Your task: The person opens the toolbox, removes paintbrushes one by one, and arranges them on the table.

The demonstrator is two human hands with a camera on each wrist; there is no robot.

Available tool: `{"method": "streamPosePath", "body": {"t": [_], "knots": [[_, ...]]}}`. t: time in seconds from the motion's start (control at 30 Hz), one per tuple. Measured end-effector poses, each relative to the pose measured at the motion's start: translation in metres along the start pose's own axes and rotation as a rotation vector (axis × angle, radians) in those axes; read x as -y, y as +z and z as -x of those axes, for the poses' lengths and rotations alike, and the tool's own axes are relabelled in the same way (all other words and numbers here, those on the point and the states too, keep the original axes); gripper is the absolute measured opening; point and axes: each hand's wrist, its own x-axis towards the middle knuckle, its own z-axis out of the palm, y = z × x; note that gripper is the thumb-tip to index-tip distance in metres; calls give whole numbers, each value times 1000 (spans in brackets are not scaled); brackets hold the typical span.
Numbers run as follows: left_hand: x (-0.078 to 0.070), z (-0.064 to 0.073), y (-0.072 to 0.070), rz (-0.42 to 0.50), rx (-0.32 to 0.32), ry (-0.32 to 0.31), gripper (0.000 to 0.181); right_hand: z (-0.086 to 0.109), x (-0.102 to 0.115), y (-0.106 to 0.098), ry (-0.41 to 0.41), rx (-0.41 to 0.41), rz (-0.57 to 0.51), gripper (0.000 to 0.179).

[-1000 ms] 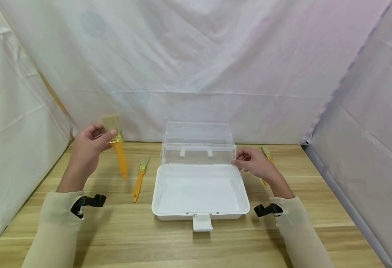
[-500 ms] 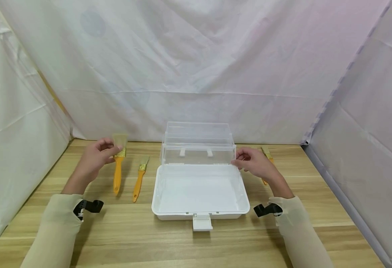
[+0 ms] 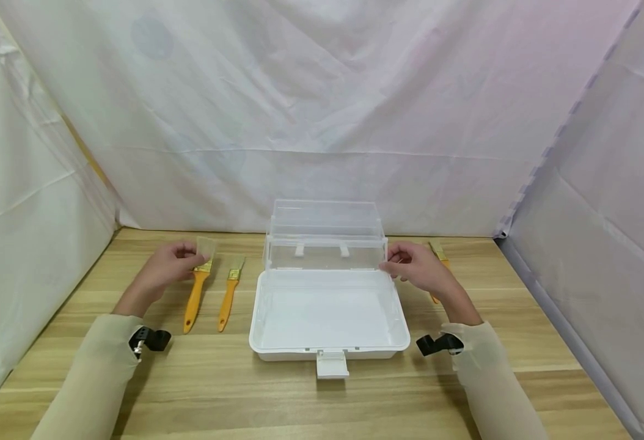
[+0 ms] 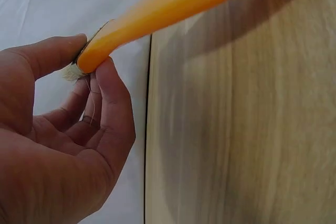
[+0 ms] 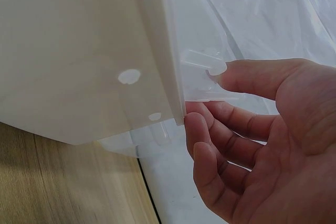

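Note:
A wide paintbrush [image 3: 194,299] with a yellow-orange handle is pinched at its metal band and bristles by my left hand [image 3: 170,266]. In the left wrist view, thumb and fingers grip the brush [image 4: 173,3], its handle slanting toward the table. Whether the handle's end touches the tabletop, I cannot tell. At the centre stands a white plastic box [image 3: 330,352], its clear lid [image 3: 324,223] raised at the back. My right hand [image 3: 418,269] holds the lid's right edge near the hinge; in the right wrist view the thumb [image 5: 257,77] presses the clear plastic.
A narrower paintbrush [image 3: 227,302] lies between the held brush and the box. Another paintbrush [image 3: 442,253] lies partly hidden behind the right hand. The box's latch [image 3: 332,365] hangs over its front. White cloth [image 3: 322,110] encloses the wooden table [image 3: 245,403].
My left hand has lowered the wide paintbrush toward the table and moved it slightly right, beside the narrower brush. The right hand and box have stayed in place.

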Motion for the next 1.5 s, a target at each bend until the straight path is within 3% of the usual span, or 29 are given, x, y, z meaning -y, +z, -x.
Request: {"method": "streamPosePath", "body": {"t": [0.3,0.5,0.83,1.5], "knots": [[2,-4,1,-59,10,-21,32,0,0,1,-7,5,-16,20],[3,-5,1,-60,12,-31,39,1,-1,1,-2,6,-16,20],[3,-4,0,-60,1,-86,31,0,-3,1,-8,-3,-7,19],[6,-1,3,-98,-29,-125,47,0,-1,1,-4,2,-9,21]]}}
